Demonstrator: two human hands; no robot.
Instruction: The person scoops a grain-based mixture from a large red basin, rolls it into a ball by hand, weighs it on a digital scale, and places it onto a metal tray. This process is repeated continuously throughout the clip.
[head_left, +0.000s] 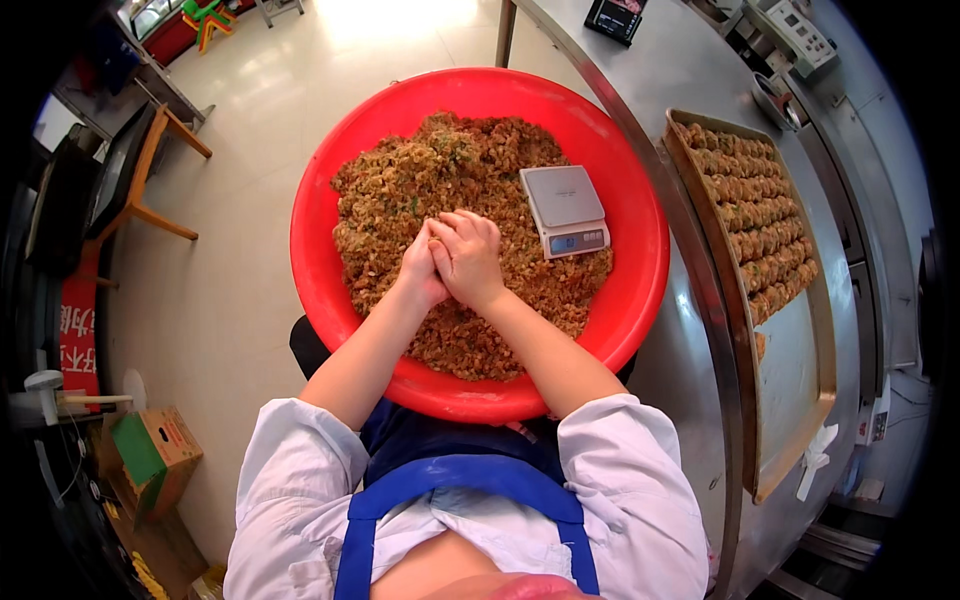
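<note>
A big red plastic basin (322, 277) holds a heap of brown crumbly filling mixture (420, 169) with green bits. Over the heap, my left hand (421, 264) and my right hand (471, 259) are cupped together, palms facing. A trace of mixture shows between the fingers; how much lies inside the palms is hidden. A white digital kitchen scale (564, 202) rests on the mixture at the basin's right side, its plate bare and its display lit.
To the right, a metal baking tray (787, 397) on a steel table (645, 75) bears rows of shaped balls (750, 202). A metal bowl (776, 101) stands behind it. On the floor side at left are a wooden-framed chair (142, 180) and a cardboard box (169, 442).
</note>
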